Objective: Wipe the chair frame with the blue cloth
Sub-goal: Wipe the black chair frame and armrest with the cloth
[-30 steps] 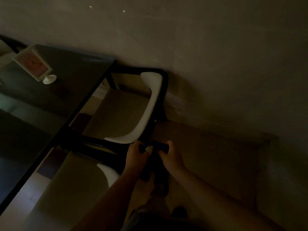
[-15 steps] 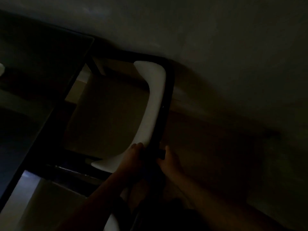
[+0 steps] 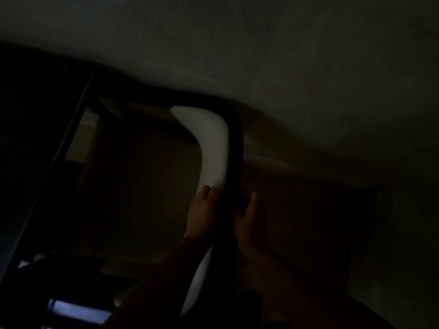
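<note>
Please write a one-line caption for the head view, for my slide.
Both hands, left hand and right hand, flank the black chair frame, blue cloth at the right.

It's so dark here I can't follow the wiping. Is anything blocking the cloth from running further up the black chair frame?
Nothing visible does. The blue cloth, under the right hand, is against the black chair frame; the white backrest lies alongside the frame, not across it. The left hand rests on the backrest.

Two hands, left point(image 3: 202, 216) and right point(image 3: 248, 225); one blue cloth point(image 3: 242, 202); one black chair frame point(image 3: 234, 148); one white backrest point(image 3: 209, 143); one dark table point(image 3: 35, 138).
</note>
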Tool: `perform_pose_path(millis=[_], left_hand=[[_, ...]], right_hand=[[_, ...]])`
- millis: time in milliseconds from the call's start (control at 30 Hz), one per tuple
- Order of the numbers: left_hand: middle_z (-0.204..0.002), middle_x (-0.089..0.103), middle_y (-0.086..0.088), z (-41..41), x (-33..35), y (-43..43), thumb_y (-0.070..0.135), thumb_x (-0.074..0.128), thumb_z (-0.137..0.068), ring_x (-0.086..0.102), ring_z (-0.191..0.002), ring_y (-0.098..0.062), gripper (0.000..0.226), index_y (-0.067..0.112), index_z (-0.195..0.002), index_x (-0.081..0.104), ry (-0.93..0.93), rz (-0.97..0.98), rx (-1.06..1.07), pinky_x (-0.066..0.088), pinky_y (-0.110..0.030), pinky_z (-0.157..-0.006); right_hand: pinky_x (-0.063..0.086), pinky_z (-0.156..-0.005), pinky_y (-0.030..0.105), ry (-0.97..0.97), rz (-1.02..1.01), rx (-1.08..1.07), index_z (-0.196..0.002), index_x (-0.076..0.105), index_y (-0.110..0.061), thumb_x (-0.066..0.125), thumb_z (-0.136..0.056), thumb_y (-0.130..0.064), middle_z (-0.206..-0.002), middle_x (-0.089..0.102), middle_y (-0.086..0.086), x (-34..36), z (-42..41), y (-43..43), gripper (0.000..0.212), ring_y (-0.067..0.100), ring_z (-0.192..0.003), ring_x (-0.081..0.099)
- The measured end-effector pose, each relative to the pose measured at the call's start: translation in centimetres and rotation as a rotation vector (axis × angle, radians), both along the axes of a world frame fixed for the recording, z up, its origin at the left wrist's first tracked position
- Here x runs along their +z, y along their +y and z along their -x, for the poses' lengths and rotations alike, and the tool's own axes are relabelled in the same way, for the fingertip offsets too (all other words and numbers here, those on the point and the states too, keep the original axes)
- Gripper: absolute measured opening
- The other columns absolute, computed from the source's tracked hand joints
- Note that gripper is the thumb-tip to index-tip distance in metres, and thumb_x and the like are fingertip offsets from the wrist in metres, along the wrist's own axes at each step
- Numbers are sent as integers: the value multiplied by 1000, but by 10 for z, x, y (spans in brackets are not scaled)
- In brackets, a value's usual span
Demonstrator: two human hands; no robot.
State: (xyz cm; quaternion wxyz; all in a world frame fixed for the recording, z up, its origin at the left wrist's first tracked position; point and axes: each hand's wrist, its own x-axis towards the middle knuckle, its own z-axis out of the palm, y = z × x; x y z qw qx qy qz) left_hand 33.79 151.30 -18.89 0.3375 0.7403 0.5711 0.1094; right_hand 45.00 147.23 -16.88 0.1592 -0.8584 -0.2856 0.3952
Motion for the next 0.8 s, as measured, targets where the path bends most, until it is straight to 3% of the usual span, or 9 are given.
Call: perform_pose_path(millis=[100, 233, 400, 467, 567, 700, 800], left_hand=[[-88, 57, -17, -27, 1, 55, 18, 69, -79, 57, -71, -36, 19, 4, -88, 58, -2, -74, 13, 48, -44, -58], [-93, 57, -19, -58, 4, 117, 19, 61, -84, 56, -76, -39, 18, 4, -93, 55, 11, -100, 32, 40, -37, -61], [-119, 58, -22, -97, 12, 217, 16, 51, -90, 56, -108, -39, 26, 5, -113, 55, -25, -87, 107, 46, -45, -89], [-117, 61, -24, -106, 15, 242, 13, 50, -91, 57, -109, -39, 24, 1, -110, 56, -42, -108, 122, 47, -44, -89], [-113, 63, -20, -104, 19, 241, 16, 54, -90, 59, -105, -36, 22, 3, -108, 54, -98, -90, 124, 47, -40, -86], [-119, 62, -14, -79, 18, 192, 20, 58, -91, 59, -108, -29, 31, 8, -118, 51, -135, -49, 42, 43, -33, -88], [-108, 63, -14, -66, 19, 146, 17, 58, -91, 60, -99, -25, 17, 6, -104, 58, -153, -35, 14, 44, -30, -83]], right_hand=[[32, -111, 40, -23, -64, -10, -151, 19, -11, 50, -97, -29, -154, 33, 14, -6, -17, 54, 65, 31, -140, 36], [39, -107, 45, -60, -185, -43, -142, 33, -3, 52, -95, -19, -143, 45, 20, -5, -47, 119, 54, 36, -132, 45], [21, -119, 41, -140, -191, 17, -152, 13, -5, 50, -96, -19, -158, 26, 18, 3, -92, 201, 69, 32, -144, 28], [32, -113, 44, -102, -254, 19, -149, 23, -6, 53, -94, -18, -150, 39, 19, 6, -103, 218, 64, 34, -136, 40], [46, -92, 36, 39, -301, 0, -137, 40, -11, 55, -93, -23, -131, 57, 14, 10, -106, 222, 48, 31, -116, 57], [46, -101, 44, 158, -182, 105, -132, 46, -11, 60, -90, -27, -132, 57, 15, 4, -90, 188, 47, 33, -119, 56], [49, -87, 40, 132, -147, 80, -126, 48, -12, 58, -90, -28, -124, 61, 15, 0, -76, 149, 41, 34, -110, 60]])
